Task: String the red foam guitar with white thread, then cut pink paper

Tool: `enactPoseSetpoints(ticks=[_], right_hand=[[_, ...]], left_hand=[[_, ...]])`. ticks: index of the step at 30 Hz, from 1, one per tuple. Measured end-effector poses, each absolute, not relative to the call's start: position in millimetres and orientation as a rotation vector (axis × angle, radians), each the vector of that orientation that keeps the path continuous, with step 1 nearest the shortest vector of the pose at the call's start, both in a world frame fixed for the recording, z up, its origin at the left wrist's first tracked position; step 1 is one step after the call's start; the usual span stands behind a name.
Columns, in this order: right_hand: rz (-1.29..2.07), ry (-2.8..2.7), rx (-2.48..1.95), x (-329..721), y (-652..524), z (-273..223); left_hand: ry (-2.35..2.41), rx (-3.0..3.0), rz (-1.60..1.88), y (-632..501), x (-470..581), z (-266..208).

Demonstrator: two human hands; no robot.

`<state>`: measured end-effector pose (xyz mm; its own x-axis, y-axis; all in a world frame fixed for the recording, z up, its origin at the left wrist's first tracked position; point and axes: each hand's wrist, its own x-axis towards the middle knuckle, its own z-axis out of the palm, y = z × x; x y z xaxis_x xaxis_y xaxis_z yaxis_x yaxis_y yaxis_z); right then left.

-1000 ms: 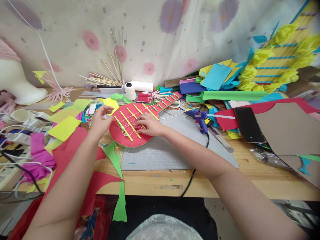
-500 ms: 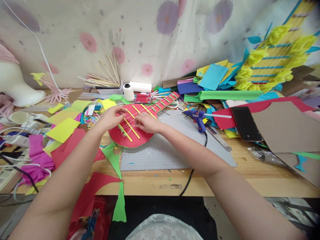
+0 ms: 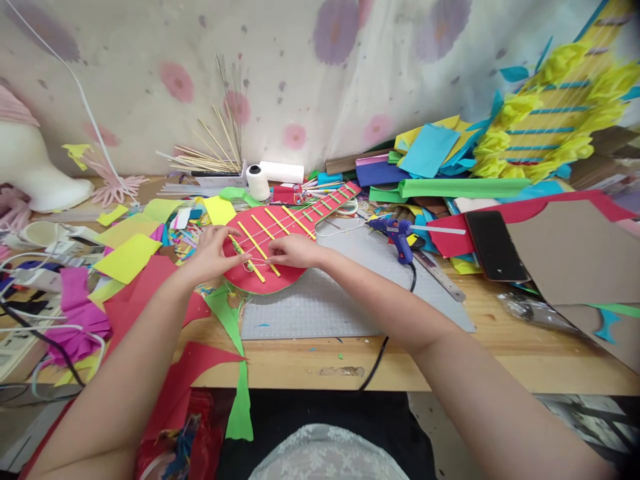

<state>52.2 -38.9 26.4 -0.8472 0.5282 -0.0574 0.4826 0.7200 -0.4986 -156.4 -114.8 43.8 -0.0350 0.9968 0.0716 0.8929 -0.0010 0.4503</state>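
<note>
A red craft guitar (image 3: 250, 283) with a green edge lies at a slant, partly on the grey cutting mat (image 3: 350, 307). Yellow strips (image 3: 273, 221) cross its body, green strips its neck, and thin white strings run along it. At the body's left end, my left hand (image 3: 213, 253) holds the guitar, its thumb stretched across the lowest yellow strip. My right hand (image 3: 295, 252) is closed in a pinch over the middle of the body. A fine white string (image 3: 256, 261) shows between the two hands; its end in my right fingertips is partly hidden.
A purple glue gun (image 3: 397, 237) with its cord lies right of the guitar, beside a metal ruler (image 3: 440, 277) and a phone (image 3: 495, 247). Coloured paper scraps (image 3: 127, 257) crowd the left. Behind stand a thread spool (image 3: 257, 182) and a yellow flowered guitar (image 3: 545, 130).
My left hand has shifted down and left, its thumb now stretched over the lowest strip. My right hand has moved slightly down and left, its fingers pinched together.
</note>
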Motion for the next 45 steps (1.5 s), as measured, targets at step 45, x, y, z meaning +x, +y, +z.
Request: enactPoseSetpoints(ticks=[45], right_hand=[[0.69, -2.725, -1.131, 62, -7, 26]], left_hand=[[1.937, 1.808, 0.56, -117, -165, 20]])
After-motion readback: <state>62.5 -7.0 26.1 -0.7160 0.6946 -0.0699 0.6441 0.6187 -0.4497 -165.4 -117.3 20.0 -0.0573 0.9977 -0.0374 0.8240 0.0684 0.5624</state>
